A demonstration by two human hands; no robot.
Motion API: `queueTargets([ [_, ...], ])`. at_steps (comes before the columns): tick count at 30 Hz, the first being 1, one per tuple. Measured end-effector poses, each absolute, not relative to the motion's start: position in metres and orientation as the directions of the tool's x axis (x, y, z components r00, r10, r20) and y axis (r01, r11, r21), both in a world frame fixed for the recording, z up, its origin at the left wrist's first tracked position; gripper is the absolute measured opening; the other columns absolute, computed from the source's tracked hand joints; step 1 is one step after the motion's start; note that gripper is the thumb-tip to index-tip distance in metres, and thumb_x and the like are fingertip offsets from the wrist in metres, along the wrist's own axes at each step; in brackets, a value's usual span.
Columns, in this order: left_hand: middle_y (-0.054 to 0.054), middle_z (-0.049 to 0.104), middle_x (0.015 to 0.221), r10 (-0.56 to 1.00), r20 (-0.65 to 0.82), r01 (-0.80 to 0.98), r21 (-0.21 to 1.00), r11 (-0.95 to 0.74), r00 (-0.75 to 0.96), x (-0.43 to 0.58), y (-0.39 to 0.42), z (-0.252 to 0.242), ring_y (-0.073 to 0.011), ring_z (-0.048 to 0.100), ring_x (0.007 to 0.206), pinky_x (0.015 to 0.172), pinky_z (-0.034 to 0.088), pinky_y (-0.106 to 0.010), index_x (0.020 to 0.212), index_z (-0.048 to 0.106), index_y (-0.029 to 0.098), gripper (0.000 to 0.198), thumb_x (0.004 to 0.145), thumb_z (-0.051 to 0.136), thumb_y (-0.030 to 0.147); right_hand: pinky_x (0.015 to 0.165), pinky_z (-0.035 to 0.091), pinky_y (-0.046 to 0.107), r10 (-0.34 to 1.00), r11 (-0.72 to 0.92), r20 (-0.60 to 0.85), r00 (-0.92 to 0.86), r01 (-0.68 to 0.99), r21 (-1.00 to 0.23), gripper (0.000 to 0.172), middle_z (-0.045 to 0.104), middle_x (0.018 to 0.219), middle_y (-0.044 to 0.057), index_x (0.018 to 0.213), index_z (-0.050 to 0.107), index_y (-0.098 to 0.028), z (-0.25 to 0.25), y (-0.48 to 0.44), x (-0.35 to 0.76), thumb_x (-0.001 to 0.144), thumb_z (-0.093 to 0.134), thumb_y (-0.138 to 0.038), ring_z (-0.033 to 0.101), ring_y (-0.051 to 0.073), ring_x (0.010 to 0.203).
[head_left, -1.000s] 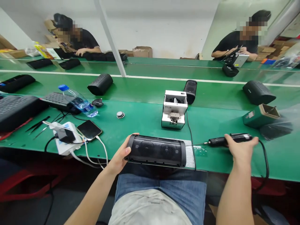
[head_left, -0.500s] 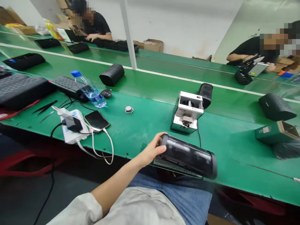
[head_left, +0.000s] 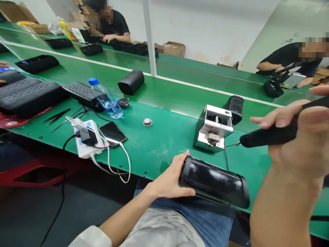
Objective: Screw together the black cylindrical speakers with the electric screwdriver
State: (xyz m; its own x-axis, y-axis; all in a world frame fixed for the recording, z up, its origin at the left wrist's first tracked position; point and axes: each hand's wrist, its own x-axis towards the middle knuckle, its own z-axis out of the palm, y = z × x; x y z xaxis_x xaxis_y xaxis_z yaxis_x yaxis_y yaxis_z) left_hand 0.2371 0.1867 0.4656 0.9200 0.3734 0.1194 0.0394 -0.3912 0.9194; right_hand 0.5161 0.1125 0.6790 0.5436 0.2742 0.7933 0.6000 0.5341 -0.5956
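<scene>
A black cylindrical speaker [head_left: 216, 181] lies at the table's front edge, just above my lap. My left hand [head_left: 168, 178] grips its left end, thumb along the near side and fingers over the far side. On the right, my right hand [head_left: 303, 133] is wrapped round a black electric screwdriver [head_left: 269, 137], held roughly level with its bit pointing left. The bit's tip is beside the front of a white and black screw feeder [head_left: 218, 125]; whether they touch I cannot tell.
Left on the green table [head_left: 164, 137] are a water bottle [head_left: 109, 103], a phone [head_left: 113, 133], a white power strip [head_left: 87, 140] with cables, tweezers [head_left: 58, 116] and a small round driver [head_left: 147, 121]. A speaker housing [head_left: 131, 82] stands farther back. Two people work beyond the clear divider.
My right hand has come into view from the right with the electric screwdriver, its bit reaching the screw feeder. My left thumb has shifted to the speaker's lower near side.
</scene>
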Motion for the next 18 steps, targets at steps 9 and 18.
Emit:
queueTargets([
  [9,-0.022,0.044,0.178,0.354,0.215,-0.032,0.888,-0.458,0.910,0.241,0.197,0.443,-0.0478,0.045,0.166,0.138,0.039,-0.071,0.187,0.008,0.036,0.151,0.076,0.110,0.051,0.037,0.039,0.031,0.193,0.558,0.789,0.584,0.596,-0.578,0.010,0.052,0.057,-0.010,0.083,0.064,-0.023,0.675,0.157,0.498,0.077,0.067,-0.016,0.049,0.015,0.042],
  [18,-0.020,0.047,0.176,0.362,0.220,-0.029,0.884,-0.466,0.906,0.241,0.195,0.445,-0.0466,0.046,0.165,0.137,0.043,-0.069,0.186,0.006,0.039,0.153,0.076,0.111,0.047,0.039,0.039,0.026,0.152,0.458,0.787,0.598,0.663,-0.593,0.017,0.053,0.062,-0.010,0.098,0.067,-0.019,0.665,0.169,0.505,0.081,0.069,-0.014,0.053,0.013,0.043],
])
